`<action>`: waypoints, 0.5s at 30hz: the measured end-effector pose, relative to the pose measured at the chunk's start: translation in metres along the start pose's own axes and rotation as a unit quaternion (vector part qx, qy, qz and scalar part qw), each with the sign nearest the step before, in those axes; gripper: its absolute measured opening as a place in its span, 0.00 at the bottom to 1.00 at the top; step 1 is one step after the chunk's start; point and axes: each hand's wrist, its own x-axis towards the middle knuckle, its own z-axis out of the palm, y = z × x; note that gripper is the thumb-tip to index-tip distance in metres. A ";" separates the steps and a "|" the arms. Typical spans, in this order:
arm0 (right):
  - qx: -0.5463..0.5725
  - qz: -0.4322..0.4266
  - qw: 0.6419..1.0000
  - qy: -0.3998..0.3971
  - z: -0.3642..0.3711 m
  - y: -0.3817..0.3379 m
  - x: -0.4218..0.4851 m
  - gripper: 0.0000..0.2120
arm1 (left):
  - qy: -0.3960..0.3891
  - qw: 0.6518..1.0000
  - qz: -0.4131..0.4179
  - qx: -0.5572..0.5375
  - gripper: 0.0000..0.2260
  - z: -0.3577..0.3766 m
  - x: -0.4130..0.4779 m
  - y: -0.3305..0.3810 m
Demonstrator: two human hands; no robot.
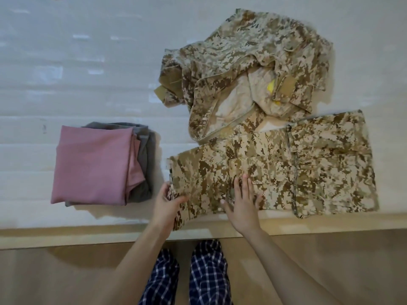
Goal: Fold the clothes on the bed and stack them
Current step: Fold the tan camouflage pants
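Left hand (168,202) is pinching the thick-looking, floppy camouflage trousers (308,168) at the end nearest the folded stack (92,166), right hand (242,205) pressing flat.

Narrow gap between folded stack (92,166) and trousers (308,164), jacket heap (242,51) seemingly overlapping them behind

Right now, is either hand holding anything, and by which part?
The left hand grips the camouflage trousers by their left end; the right hand only rests flat on them.
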 end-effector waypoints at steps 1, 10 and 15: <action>0.001 0.000 1.000 0.003 0.001 -0.002 -0.001 0.37 | 0.037 0.999 -0.005 -0.009 0.23 -0.003 0.002 -0.002; 0.031 0.007 0.999 -0.019 -0.006 -0.007 -0.001 0.41 | 0.052 0.990 0.056 0.115 0.13 -0.003 0.008 0.015; 0.435 0.004 0.894 -0.104 -0.064 -0.034 -0.021 0.42 | 0.139 0.870 0.316 0.351 0.10 0.040 -0.037 0.016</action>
